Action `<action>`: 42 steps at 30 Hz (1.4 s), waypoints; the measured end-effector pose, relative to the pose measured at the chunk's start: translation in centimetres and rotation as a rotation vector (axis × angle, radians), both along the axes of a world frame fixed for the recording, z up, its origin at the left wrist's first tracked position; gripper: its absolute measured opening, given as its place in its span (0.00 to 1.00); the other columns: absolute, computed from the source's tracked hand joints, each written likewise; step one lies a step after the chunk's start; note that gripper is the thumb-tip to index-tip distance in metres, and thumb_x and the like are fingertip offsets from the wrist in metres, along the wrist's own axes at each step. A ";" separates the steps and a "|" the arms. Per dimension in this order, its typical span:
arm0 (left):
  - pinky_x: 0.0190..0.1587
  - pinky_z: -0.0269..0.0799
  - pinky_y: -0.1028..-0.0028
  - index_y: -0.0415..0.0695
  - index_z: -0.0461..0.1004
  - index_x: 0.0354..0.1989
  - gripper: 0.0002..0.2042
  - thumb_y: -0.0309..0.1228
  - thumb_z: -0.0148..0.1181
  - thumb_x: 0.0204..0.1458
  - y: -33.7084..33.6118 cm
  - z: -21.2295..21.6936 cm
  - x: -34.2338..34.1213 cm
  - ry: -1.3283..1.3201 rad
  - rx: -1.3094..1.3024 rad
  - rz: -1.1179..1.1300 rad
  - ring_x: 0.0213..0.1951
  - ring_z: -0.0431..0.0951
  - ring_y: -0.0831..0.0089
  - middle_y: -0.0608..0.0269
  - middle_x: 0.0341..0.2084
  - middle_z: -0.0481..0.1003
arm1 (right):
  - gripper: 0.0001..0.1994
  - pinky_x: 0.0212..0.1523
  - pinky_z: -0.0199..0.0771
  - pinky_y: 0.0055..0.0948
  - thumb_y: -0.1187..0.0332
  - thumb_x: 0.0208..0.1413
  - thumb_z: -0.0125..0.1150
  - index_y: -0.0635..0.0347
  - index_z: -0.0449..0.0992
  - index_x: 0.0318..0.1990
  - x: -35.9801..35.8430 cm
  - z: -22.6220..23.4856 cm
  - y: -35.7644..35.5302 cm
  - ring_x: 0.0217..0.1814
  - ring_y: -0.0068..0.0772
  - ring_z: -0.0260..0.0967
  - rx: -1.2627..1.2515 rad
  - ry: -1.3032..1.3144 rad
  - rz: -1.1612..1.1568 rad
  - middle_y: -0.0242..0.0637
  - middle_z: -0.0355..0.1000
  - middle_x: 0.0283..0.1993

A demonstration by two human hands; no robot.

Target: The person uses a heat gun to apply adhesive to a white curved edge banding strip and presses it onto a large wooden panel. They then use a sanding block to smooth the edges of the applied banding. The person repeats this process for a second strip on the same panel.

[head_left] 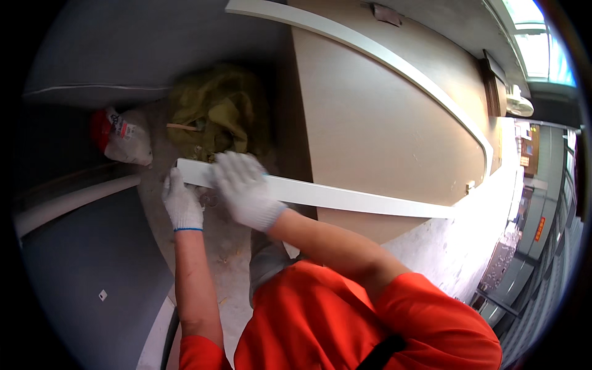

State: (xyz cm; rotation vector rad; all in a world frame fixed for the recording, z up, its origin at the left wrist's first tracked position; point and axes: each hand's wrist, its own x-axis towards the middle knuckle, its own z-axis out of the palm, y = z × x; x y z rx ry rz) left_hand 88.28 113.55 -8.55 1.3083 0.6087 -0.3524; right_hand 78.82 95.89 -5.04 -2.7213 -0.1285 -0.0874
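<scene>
A long white strip of trim [345, 198] runs level from the middle left out to the right, in front of a beige panel. My right hand [243, 188], in a white knit glove, is wrapped over the strip near its left end. My left hand [182, 203], also gloved, is under the strip's left end with the fingers raised against it. Both forearms rise from the orange sleeves at the bottom edge.
A beige panel [382, 123] with a curved white edge band [394, 58] stands behind the strip. On the dusty floor lie an olive green sack [216, 111] and a white and red bag [123, 139]. Dark grey panels [92, 259] line the left side.
</scene>
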 end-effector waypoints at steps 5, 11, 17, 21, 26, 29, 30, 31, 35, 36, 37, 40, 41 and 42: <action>0.35 0.85 0.67 0.36 0.71 0.68 0.24 0.44 0.55 0.77 -0.3 1.0 -0.1 -0.005 0.006 -0.004 0.49 0.87 0.57 0.50 0.54 0.80 | 0.36 0.87 0.48 0.61 0.68 0.58 0.61 0.69 0.67 0.76 -16.5 2.8 -14.5 0.89 0.62 0.52 -0.236 0.171 -0.018 0.57 0.59 0.84; 0.52 0.86 0.54 0.37 0.69 0.73 0.25 0.41 0.56 0.76 -0.4 1.9 -0.6 -0.046 0.008 -0.063 0.60 0.82 0.50 0.44 0.61 0.77 | 0.31 0.86 0.49 0.62 0.65 0.64 0.61 0.66 0.70 0.74 -24.7 2.7 -19.0 0.87 0.62 0.56 -0.444 0.152 -0.350 0.56 0.63 0.82; 0.80 0.53 0.36 0.42 0.69 0.75 0.45 0.49 0.78 0.49 -7.8 5.6 -6.5 -1.371 0.936 -1.284 0.75 0.68 0.46 0.50 0.72 0.72 | 0.31 0.86 0.48 0.64 0.68 0.61 0.60 0.67 0.71 0.73 -11.5 1.6 -8.1 0.83 0.64 0.60 -0.045 0.054 -0.317 0.58 0.66 0.79; 0.77 0.59 0.37 0.42 0.72 0.70 0.44 0.55 0.76 0.47 -9.1 3.0 -5.9 -1.458 1.022 -1.293 0.69 0.72 0.47 0.51 0.66 0.75 | 0.33 0.83 0.55 0.60 0.71 0.56 0.64 0.67 0.69 0.71 -17.9 3.9 -14.9 0.79 0.63 0.63 0.019 0.012 -0.345 0.56 0.67 0.74; 0.78 0.59 0.39 0.43 0.73 0.69 0.47 0.52 0.82 0.39 -9.6 2.9 -6.4 -1.397 1.011 -1.303 0.69 0.73 0.49 0.53 0.66 0.75 | 0.30 0.84 0.56 0.61 0.67 0.64 0.62 0.68 0.70 0.73 -34.3 3.7 -28.2 0.84 0.59 0.59 -0.506 0.257 -0.578 0.58 0.67 0.77; 0.79 0.59 0.40 0.43 0.70 0.74 0.50 0.53 0.82 0.41 -11.4 2.5 -8.7 -1.515 1.074 -1.287 0.73 0.70 0.48 0.52 0.71 0.72 | 0.31 0.87 0.48 0.63 0.67 0.63 0.61 0.69 0.69 0.73 -27.0 3.7 -22.4 0.85 0.60 0.58 -0.235 0.393 -0.547 0.59 0.66 0.79; 0.79 0.58 0.40 0.43 0.68 0.76 0.51 0.53 0.81 0.43 -13.0 2.7 -10.2 -1.531 1.040 -1.346 0.75 0.68 0.48 0.52 0.73 0.71 | 0.32 0.87 0.46 0.63 0.67 0.63 0.60 0.69 0.69 0.74 -23.9 2.4 -18.4 0.85 0.61 0.58 -0.147 0.260 -0.504 0.60 0.64 0.79; 0.79 0.58 0.40 0.43 0.67 0.76 0.50 0.55 0.79 0.45 -13.8 2.2 -11.2 -1.538 1.041 -1.354 0.75 0.68 0.47 0.52 0.73 0.71 | 0.32 0.87 0.44 0.63 0.67 0.63 0.59 0.69 0.69 0.74 -20.8 1.2 -14.3 0.85 0.61 0.57 -0.071 0.136 -0.448 0.60 0.63 0.80; 0.79 0.57 0.40 0.42 0.67 0.76 0.48 0.59 0.72 0.52 -14.4 2.3 -11.6 -1.521 1.070 -1.367 0.74 0.68 0.45 0.50 0.73 0.70 | 0.32 0.86 0.50 0.60 0.67 0.61 0.60 0.68 0.69 0.73 -21.9 1.9 -17.5 0.84 0.62 0.58 -0.016 0.052 -0.338 0.56 0.65 0.78; 0.79 0.56 0.40 0.42 0.66 0.76 0.48 0.60 0.72 0.52 -14.2 2.2 -11.7 -1.509 1.088 -1.356 0.75 0.67 0.44 0.49 0.74 0.70 | 0.30 0.83 0.55 0.60 0.69 0.60 0.61 0.66 0.71 0.71 -25.2 2.7 -20.8 0.81 0.62 0.61 -0.068 0.047 -0.376 0.56 0.68 0.74; 0.80 0.55 0.39 0.41 0.66 0.77 0.48 0.60 0.72 0.52 -14.1 2.2 -11.9 -1.500 1.100 -1.352 0.76 0.66 0.44 0.48 0.74 0.69 | 0.28 0.80 0.59 0.59 0.71 0.59 0.62 0.63 0.73 0.68 -28.7 3.6 -24.1 0.77 0.62 0.65 -0.121 0.045 -0.425 0.56 0.70 0.70; 0.81 0.51 0.38 0.41 0.65 0.78 0.50 0.58 0.74 0.51 -14.2 2.4 -12.1 -1.501 1.096 -1.332 0.79 0.62 0.42 0.46 0.77 0.66 | 0.25 0.81 0.61 0.58 0.70 0.61 0.64 0.60 0.76 0.67 -39.4 4.4 -32.9 0.77 0.60 0.68 -0.498 0.154 -0.534 0.56 0.73 0.72; 0.82 0.49 0.38 0.40 0.64 0.78 0.50 0.57 0.75 0.50 -14.5 2.5 -12.4 -1.505 1.092 -1.321 0.80 0.60 0.42 0.45 0.78 0.64 | 0.24 0.83 0.58 0.59 0.68 0.63 0.63 0.60 0.76 0.67 -41.2 4.4 -34.4 0.79 0.59 0.66 -0.441 0.247 -0.701 0.55 0.70 0.76; 0.83 0.48 0.38 0.40 0.63 0.79 0.50 0.56 0.74 0.52 -15.1 2.8 -13.1 -1.480 1.079 -1.331 0.81 0.58 0.41 0.44 0.79 0.63 | 0.22 0.77 0.65 0.59 0.68 0.62 0.63 0.61 0.78 0.63 -40.8 4.3 -34.6 0.73 0.60 0.70 -0.511 0.148 -0.737 0.54 0.75 0.69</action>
